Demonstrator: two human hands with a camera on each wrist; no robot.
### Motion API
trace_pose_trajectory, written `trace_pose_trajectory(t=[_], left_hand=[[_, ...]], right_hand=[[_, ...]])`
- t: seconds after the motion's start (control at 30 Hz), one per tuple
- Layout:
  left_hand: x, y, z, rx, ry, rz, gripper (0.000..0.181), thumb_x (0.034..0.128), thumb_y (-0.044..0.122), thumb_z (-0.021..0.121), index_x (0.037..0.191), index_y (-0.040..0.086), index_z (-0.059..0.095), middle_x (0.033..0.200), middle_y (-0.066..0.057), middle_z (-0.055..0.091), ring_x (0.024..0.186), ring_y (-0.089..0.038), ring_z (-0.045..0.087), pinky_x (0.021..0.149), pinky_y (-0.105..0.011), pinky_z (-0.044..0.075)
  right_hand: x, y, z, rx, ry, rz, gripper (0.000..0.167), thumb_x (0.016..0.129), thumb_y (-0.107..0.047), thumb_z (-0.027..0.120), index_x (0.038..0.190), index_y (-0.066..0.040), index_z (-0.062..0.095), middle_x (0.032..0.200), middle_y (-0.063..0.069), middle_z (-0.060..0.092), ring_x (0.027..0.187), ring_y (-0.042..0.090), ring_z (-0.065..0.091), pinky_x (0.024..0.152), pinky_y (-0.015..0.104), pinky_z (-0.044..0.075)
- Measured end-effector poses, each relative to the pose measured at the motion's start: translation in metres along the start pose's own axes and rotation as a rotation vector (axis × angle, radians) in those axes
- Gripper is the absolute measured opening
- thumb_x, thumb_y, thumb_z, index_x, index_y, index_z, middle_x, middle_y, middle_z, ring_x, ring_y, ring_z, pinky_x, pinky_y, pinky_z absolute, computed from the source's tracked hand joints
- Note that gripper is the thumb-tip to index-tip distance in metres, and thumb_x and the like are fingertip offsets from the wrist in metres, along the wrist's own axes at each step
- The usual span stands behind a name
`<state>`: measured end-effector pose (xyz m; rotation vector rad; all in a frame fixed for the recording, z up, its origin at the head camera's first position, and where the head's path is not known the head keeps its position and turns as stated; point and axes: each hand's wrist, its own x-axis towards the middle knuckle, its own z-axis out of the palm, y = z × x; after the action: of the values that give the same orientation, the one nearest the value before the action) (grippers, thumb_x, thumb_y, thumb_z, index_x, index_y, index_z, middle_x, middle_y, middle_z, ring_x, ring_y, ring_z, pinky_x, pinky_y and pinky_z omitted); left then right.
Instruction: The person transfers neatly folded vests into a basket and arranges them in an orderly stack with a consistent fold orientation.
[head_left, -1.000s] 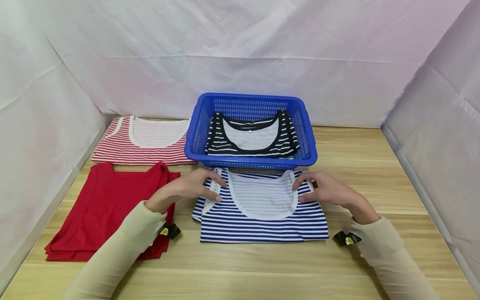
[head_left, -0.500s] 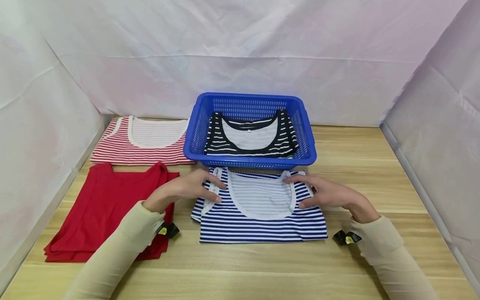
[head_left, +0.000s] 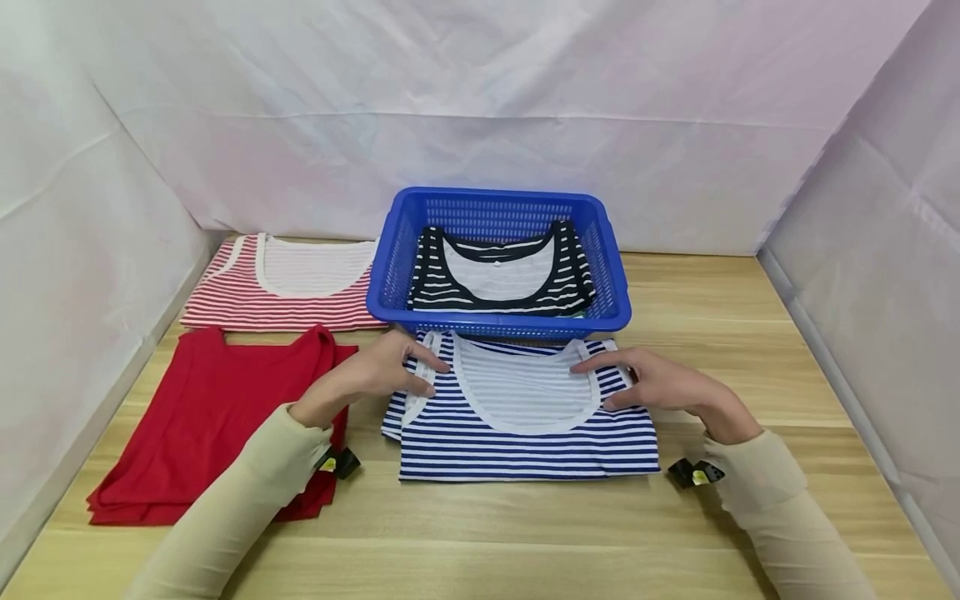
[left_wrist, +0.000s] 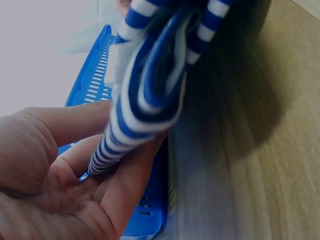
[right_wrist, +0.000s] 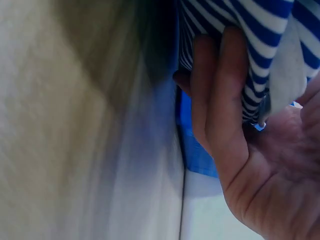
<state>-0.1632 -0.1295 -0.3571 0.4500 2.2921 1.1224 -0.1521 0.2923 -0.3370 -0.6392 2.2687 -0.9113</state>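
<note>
While your L grip (head_left: 378, 367) and R grip (head_left: 667, 385) each pinch a side of the blue-striped top (head_left: 525, 454), thumbs over, some fingers under, prob. to keep its folds tog., it's apparently just off the table (head_left: 525, 542), in front of the basket (head_left: 502, 322). Black-striped top (head_left: 495, 287) sits inside, contained; red top (head_left: 232, 400) and red-striped top (head_left: 322, 312) lie L, folded flat, presumably for neatness.

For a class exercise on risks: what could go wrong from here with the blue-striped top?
The left hand and right hand grip the folded blue-striped top only at its sides, so its middle might sag or its layers slip. The basket stands just behind it, so cloth could catch there if moved that way. The black striped top inside could get rumpled if something lands on it.
</note>
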Motion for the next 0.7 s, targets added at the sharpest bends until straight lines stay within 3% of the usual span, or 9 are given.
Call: trace_pose_trajectory(t=[0.23,0.5,0.57,0.7], left_hand=[[-0.003,0.002,-0.004,-0.034,-0.016,-0.040,0.036,0.0842,0.012,0.084,0.119,0.019,0.080,0.145,-0.012,0.060,0.136,-0.031,0.049,0.112,-0.056,0.042],[-0.013,0.013,-0.011,-0.026,-0.016,0.011,0.037,0.0843,0.011,0.084,0.120,0.016,0.079,0.137,-0.012,0.068,0.131,-0.031,0.055,0.104,-0.047,0.049],[-0.015,0.015,-0.011,-0.021,-0.021,0.023,0.036,0.0847,0.011,0.084,0.120,0.016,0.079,0.135,-0.012,0.069,0.129,-0.031,0.057,0.101,-0.044,0.050],[-0.020,0.021,-0.012,-0.005,-0.026,0.042,0.036,0.0853,0.012,0.084,0.121,0.015,0.079,0.134,-0.011,0.071,0.129,-0.030,0.058,0.099,-0.042,0.052]], right_hand=[[-0.010,-0.006,-0.012,-0.030,0.012,-0.009,0.056,0.092,-0.018,0.077,0.145,-0.017,0.061,0.160,0.020,0.046,0.146,0.042,0.039,0.114,0.067,0.035],[-0.022,-0.021,-0.016,-0.099,0.034,-0.021,0.057,0.091,-0.021,0.079,0.145,-0.024,0.061,0.160,0.014,0.047,0.145,0.036,0.042,0.112,0.059,0.041],[-0.026,-0.026,-0.018,-0.117,0.042,-0.012,0.057,0.090,-0.022,0.079,0.145,-0.026,0.062,0.160,0.013,0.048,0.145,0.035,0.043,0.111,0.051,0.043],[-0.034,-0.036,-0.022,-0.145,0.051,-0.010,0.056,0.091,-0.025,0.079,0.144,-0.029,0.062,0.158,0.012,0.050,0.128,0.026,0.050,0.091,0.028,0.047]])
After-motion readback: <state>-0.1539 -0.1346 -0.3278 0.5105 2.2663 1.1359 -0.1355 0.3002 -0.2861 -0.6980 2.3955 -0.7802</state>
